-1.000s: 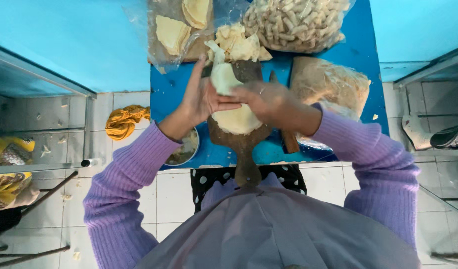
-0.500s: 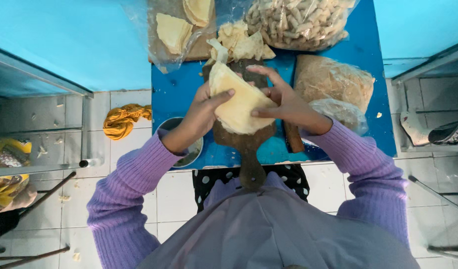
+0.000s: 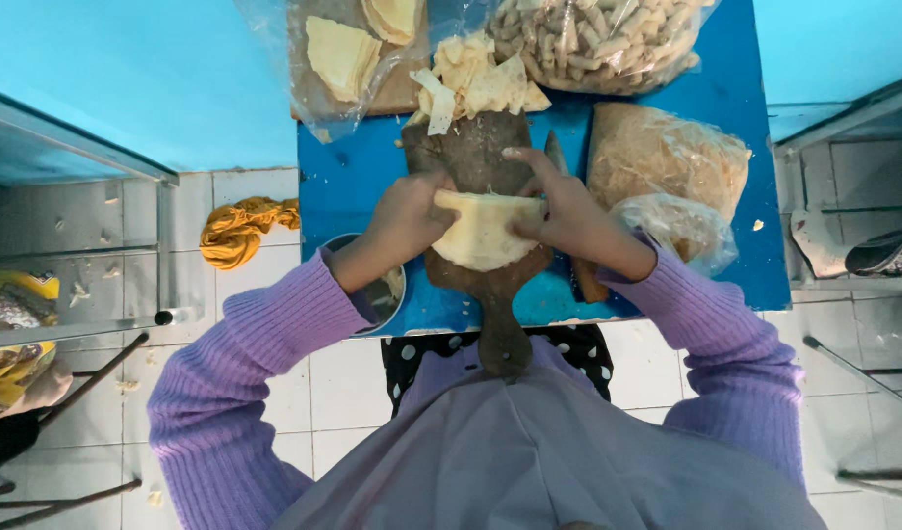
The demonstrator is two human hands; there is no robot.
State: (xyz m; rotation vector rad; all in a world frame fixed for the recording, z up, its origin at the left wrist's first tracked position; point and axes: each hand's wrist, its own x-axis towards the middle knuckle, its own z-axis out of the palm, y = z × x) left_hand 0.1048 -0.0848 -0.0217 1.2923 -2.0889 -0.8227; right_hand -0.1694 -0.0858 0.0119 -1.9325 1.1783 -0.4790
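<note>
Head view: dough sheet (image 3: 482,232) between both hands.

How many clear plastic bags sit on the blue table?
4: flat-wafer bag top left, tube-snack bag top right, brown crumb bag at right, small crumpled bag below it. Others may be hidden.

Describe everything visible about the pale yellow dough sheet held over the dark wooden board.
The pale yellow dough sheet looks soft, matte and thin, folded or rolled into a thick rounded wad with a flat top edge. It sits over the middle of the dark wooden paddle-shaped board, above its handle; whether it rests on the board cannot be told. The left hand grips its left end, and the right hand pinches its right end, fingers curled over the top.
</note>
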